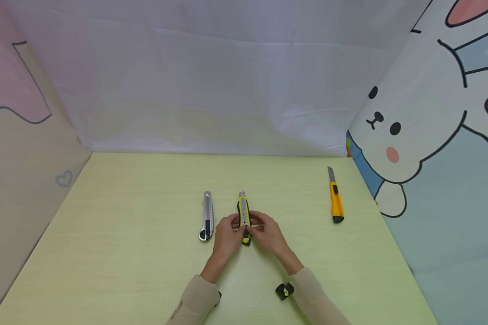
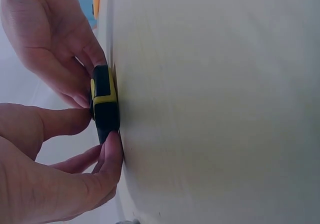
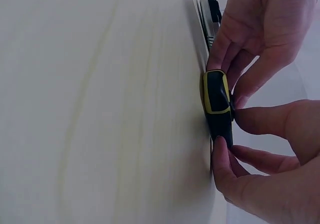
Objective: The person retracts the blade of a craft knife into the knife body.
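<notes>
A yellow-green and black utility knife (image 1: 243,212) lies at the middle of the table, its tip toward the far side. My left hand (image 1: 227,235) pinches its left side and my right hand (image 1: 270,235) its right side, with both thumbs near the black slider. In the left wrist view, the butt end of the knife (image 2: 105,101) faces the camera, low against the tabletop. The right wrist view shows the same black and yellow end of the knife (image 3: 218,96) between the fingertips of both hands. The fingers hide part of the handle.
A silver utility knife (image 1: 207,219) lies just left of my left hand. Farther right is an orange utility knife (image 1: 335,201) with its blade extended. The pale wooden table (image 1: 138,234) meets a white cloth (image 1: 227,90) at the back and printed side panels.
</notes>
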{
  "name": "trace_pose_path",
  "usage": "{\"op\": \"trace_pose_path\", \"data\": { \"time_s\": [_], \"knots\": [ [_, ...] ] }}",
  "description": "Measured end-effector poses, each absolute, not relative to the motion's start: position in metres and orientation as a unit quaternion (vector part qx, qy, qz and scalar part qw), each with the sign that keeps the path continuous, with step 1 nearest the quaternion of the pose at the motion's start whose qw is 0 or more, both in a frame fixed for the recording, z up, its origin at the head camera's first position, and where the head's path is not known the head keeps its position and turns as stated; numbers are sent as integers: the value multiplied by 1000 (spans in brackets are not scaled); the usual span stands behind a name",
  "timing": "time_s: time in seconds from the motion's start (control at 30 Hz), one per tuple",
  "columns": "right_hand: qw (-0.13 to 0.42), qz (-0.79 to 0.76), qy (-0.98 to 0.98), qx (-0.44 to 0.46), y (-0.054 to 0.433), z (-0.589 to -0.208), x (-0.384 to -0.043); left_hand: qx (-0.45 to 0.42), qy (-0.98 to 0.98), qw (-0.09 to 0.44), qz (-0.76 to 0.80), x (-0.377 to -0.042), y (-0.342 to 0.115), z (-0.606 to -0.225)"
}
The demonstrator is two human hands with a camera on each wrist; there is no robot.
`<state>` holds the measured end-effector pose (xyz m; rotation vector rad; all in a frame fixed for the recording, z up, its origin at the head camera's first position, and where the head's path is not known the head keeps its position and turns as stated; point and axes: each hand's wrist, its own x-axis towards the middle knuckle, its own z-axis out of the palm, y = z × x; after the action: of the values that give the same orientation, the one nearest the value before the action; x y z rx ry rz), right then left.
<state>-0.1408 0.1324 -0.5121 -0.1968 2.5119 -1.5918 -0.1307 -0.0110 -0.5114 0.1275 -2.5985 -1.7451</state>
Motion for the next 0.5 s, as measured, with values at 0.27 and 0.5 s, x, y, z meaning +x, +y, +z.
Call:
{"op": "trace_pose_path", "data": {
  "time_s": [0.27, 0.5],
  "knots": [
    [68, -527, 844, -69, 134, -513, -143, 38, -827, 9, -561, -131, -11, -514],
    [60, -510, 856, -63, 138, -513, -143, 45, -832, 13, -552, -131, -11, -514]
  ]
}}
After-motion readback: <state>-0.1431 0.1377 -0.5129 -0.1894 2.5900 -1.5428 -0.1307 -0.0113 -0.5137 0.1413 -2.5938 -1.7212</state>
